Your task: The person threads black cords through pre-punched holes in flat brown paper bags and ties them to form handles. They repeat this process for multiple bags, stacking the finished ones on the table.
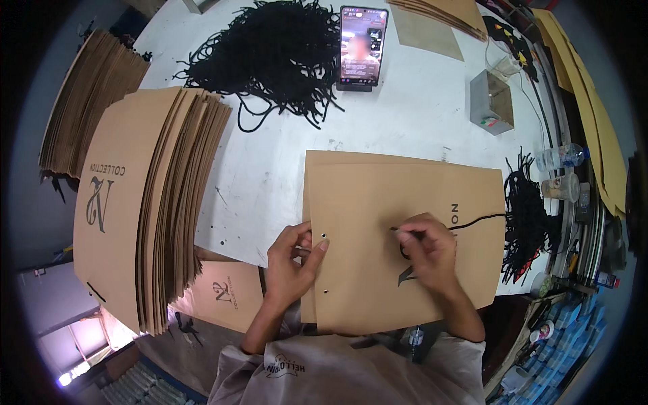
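A brown paper bag (385, 192) is laid at the worktop's (412, 128) front edge. Its left side is gripped by the left hand (295, 262), beside a punched hole (324, 235). Above it, a black cord (479, 219) is pinched by the right hand (430, 253), trailing toward a black bundle (530, 223) near the worktop's right edge.

Looked like a small packaging workshop. Had a scuffed white worktable (270, 148) beyond the fingers (433, 227), with a flat brown paper bag (378, 196), printed and punched with holes, directly beneath them. Held a tall stack of similar printed bags (121, 169) well left of the fingers, and another brown stack (91, 98) farther off on that side. Carried a big tangle of black cords (270, 54) beyond and left of the fingers, plus a smaller cord bundle (525, 233) to their right.
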`<state>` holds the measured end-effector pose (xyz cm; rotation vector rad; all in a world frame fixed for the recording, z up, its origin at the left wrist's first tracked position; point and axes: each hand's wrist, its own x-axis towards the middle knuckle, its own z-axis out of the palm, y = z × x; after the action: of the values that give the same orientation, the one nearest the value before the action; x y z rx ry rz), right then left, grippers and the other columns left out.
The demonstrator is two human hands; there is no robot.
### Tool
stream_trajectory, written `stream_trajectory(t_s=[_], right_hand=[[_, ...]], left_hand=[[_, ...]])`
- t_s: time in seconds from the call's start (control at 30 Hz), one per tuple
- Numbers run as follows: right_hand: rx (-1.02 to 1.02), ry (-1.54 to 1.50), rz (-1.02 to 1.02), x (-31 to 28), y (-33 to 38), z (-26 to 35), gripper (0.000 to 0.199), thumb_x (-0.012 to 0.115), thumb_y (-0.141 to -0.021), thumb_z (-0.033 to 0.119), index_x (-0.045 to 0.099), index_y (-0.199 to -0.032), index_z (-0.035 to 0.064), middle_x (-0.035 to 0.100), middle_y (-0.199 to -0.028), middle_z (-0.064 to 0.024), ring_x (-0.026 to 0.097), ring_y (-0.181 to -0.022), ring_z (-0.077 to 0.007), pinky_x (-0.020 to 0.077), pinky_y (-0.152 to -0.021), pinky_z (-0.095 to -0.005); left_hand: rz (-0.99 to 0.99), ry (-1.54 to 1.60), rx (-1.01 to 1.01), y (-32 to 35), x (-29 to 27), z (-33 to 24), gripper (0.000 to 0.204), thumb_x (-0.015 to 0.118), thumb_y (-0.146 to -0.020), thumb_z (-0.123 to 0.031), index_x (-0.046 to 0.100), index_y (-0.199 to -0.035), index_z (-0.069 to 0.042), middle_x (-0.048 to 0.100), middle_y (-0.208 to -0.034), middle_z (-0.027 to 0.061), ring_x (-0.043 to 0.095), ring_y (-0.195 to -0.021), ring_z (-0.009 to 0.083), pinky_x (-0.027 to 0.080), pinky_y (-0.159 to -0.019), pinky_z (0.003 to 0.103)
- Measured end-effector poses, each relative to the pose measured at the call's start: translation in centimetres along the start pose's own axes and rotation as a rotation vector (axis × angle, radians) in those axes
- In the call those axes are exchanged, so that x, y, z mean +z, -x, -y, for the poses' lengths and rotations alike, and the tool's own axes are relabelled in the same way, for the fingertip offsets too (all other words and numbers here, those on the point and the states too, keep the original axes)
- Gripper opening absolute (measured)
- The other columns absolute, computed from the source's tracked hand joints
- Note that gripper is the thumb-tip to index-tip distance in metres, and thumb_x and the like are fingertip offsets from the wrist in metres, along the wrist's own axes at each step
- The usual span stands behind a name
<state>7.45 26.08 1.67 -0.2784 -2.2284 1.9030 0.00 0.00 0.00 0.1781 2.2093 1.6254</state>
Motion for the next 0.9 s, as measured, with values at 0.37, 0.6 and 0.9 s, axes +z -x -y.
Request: stream_trajectory(t_s=[0.37, 0.6, 0.9], right_hand=[[-0.165, 0.241, 0.042, 7.5, -1.3, 0.2, 0.017, 0.067, -0.091, -0.009, 0.068, -0.106, -0.0030, 0.069, -0.095, -0.0156, 0.069, -0.077, -0.0234, 0.0538, -0.066, -0.0325], [-0.235, 0.284, 0.111, 9.6, -1.4, -0.4, 0.016, 0.066, -0.092, -0.010, 0.065, -0.107, -0.0030, 0.065, -0.094, -0.0131, 0.060, -0.068, -0.0161, 0.0479, -0.059, -0.0284], [-0.288, 0.428, 0.161, 10.5, -1.1, -1.5, 0.023, 0.066, -0.086, -0.010, 0.062, -0.107, -0.0028, 0.062, -0.097, -0.0174, 0.065, -0.089, -0.0348, 0.0548, -0.076, -0.0431]], left_hand=[[0.135, 0.408, -0.033, -1.9, 0.1, 1.1, 0.047, 0.066, -0.096, 0.006, 0.051, -0.141, 0.006, 0.066, -0.099, 0.0038, 0.067, -0.090, 0.0062, 0.052, -0.074, 0.019], [0.191, 0.469, -0.020, -1.8, -0.5, 2.0, 0.053, 0.057, -0.099, 0.009, 0.047, -0.150, -0.001, 0.066, -0.119, 0.0086, 0.063, -0.095, 0.0069, 0.051, -0.077, 0.020], [0.261, 0.552, -0.087, -2.2, -1.2, 2.6, 0.055, 0.050, -0.095, 0.016, 0.048, -0.148, 0.001, 0.066, -0.117, 0.0100, 0.065, -0.095, 0.0089, 0.052, -0.078, 0.021]])
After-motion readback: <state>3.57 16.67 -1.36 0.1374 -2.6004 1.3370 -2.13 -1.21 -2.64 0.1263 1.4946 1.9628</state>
